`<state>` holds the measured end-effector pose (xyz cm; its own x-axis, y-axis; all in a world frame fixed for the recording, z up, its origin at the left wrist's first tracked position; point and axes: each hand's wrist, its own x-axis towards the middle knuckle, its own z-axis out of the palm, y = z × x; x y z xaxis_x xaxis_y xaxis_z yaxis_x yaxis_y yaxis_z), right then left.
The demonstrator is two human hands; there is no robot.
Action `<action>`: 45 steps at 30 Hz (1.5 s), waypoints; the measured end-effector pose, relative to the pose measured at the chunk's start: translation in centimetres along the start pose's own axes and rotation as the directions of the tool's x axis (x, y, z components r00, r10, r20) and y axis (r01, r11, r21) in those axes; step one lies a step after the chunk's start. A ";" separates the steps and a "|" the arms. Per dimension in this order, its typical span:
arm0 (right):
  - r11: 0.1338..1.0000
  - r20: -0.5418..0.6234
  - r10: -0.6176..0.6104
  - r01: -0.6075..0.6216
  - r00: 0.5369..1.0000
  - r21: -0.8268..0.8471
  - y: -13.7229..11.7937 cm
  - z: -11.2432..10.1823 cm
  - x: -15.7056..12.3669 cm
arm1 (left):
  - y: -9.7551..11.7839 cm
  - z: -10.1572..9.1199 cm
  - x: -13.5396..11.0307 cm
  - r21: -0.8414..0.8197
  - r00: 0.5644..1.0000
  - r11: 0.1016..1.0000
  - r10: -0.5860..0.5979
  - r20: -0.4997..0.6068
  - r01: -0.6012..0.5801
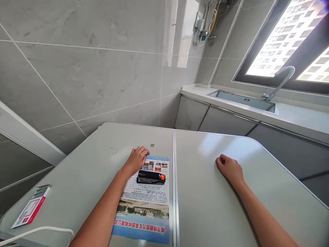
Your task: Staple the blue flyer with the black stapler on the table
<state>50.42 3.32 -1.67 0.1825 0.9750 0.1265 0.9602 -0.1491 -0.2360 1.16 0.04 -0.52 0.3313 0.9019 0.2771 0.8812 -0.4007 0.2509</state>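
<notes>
A black stapler [151, 177] with an orange patch at its right end lies across a printed leaflet [144, 228]. The leaflet is upside down to me, with photos and text. My left hand [136, 160] rests at the leaflet's far left corner, fingers laid down over its edge and the table; nothing shows in its grasp. Just beyond those fingers is a small strip of staples [152, 145]. To the right, my right hand [230, 168] rests on the table with its fingers curled into a loose fist, away from the leaflet. I see nothing held in it.
The pale folding table [205, 206] has a metal seam [175, 192] down its middle. A red-and-white pack [32, 207] with staple strips lies at the left edge, near a white cable [51, 227]. Beyond are a sink [244, 99] and a tap [281, 82].
</notes>
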 end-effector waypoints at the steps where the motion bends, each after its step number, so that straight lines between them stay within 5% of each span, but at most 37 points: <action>1: 1.000 0.007 -0.009 0.009 1.000 -0.014 -0.3 -0.1 -0.1 | 0.0 0.1 0.0 0.016 1.000 1.000 0.001 0.006 -0.001; 10: 0.996 -0.021 -0.087 0.087 0.996 0.009 -1.0 -0.2 -0.5 | 0.9 0.5 0.9 0.099 0.999 0.995 0.022 0.044 -0.027; 27: 0.982 -0.033 -0.172 0.174 0.985 0.070 -1.7 0.0 -0.7 | 2.3 0.5 1.5 -0.022 0.963 0.974 0.227 0.145 -0.227; 35: 0.935 0.006 -0.319 0.314 0.948 0.165 -4.8 -0.3 -2.4 | 2.4 0.9 1.2 -0.030 0.966 0.972 0.234 0.108 -0.232; 45: 0.929 0.029 -0.336 0.326 0.942 0.174 -4.6 -0.1 -2.3 | 2.7 0.4 1.2 0.001 0.949 0.961 0.275 0.155 -0.278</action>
<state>45.56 1.73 -0.81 -0.1567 0.9728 0.1704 0.9150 0.2080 -0.3458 4.03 0.15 0.12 0.6088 0.7708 0.1877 0.7546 -0.6356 0.1629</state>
